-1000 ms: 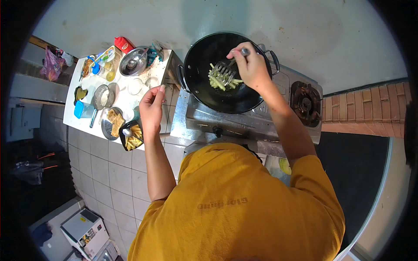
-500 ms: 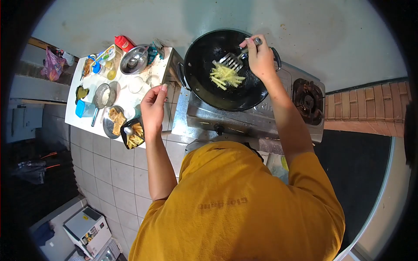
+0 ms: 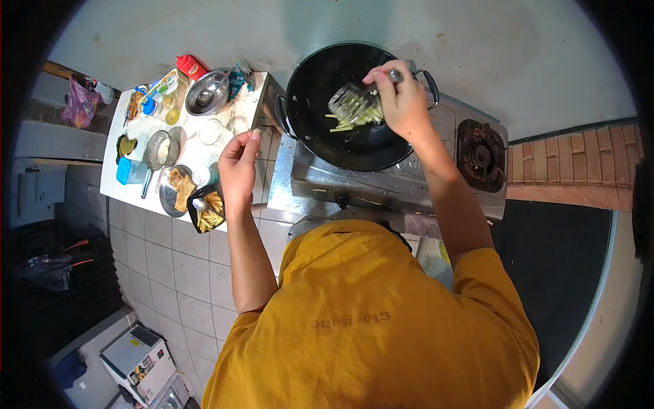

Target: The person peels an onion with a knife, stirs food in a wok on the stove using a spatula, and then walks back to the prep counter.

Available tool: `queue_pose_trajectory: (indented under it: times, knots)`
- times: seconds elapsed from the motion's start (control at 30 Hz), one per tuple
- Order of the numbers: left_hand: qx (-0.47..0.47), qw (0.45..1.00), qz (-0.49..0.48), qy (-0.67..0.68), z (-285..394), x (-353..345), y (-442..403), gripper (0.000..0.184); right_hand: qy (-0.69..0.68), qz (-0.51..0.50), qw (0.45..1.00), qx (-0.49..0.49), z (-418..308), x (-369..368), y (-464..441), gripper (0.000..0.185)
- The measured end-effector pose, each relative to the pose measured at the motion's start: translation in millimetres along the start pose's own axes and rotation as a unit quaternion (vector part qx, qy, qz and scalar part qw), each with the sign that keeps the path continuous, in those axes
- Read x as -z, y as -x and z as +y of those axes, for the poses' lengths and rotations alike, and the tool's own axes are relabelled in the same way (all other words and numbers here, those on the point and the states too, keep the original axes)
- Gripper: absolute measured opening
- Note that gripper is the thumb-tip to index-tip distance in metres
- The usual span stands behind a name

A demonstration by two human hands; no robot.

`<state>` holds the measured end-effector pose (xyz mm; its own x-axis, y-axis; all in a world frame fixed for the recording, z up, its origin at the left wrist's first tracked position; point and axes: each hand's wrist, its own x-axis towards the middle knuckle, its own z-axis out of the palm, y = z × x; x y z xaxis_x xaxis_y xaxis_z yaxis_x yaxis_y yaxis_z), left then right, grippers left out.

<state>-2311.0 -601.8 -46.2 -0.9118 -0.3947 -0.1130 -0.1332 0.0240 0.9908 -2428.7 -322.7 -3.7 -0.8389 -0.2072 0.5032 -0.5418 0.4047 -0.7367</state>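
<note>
Shirt: the mustard shirt (image 3: 381,307) fills the bottom, cut off by the lower edge; its lettering is too faint to read.
Left hand: the left hand (image 3: 238,167) hangs apart from the wok, nearest the table's edge, fingers curled and thumb drawn in narrow; I cannot tell whether anything is pinched there.
Right hand: the right hand (image 3: 403,105) closes round the handle of the slotted turner (image 3: 349,102), covering much of it, over the wok's right side.
Turner: its head is inside the wok, blurred, slots smeared together; contact with the base cannot be told.
Strips: the pale strips (image 3: 362,120) lie in the wok under and beside the turner, partly hidden.
Wok: the black wok (image 3: 317,133) has bare inner wall around the strips; its right rim is partly behind the hand and forearm.
Stove: the metal stove (image 3: 381,196) carries the wok; the burner under it is hidden, while the right burner (image 3: 481,155) is uncovered.
Table: the white table (image 3: 192,140) stands left of the stove, with tiled floor showing between. On it, the dark container (image 3: 195,219) of fries sits at the near edge; the metal bowl (image 3: 197,99) is near the far edge.
Wall: the wall (image 3: 470,68) rises close behind the wok.
</note>
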Motion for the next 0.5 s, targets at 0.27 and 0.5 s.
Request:
queue_pose_trajectory:
  times: [0.27, 0.5]
  knots:
    - [0.002, 1.0, -0.004, 0.013, 3, -2, 5, 0.024, 0.074, 0.143, 0.987, 0.026, 9, 13, -10, 0.016]
    - [-0.002, 1.0, -0.005, 0.011, 5, -6, 10, 0.02, 0.111, 0.141, 0.982, -0.051, 36, 2, -5, 0.018]
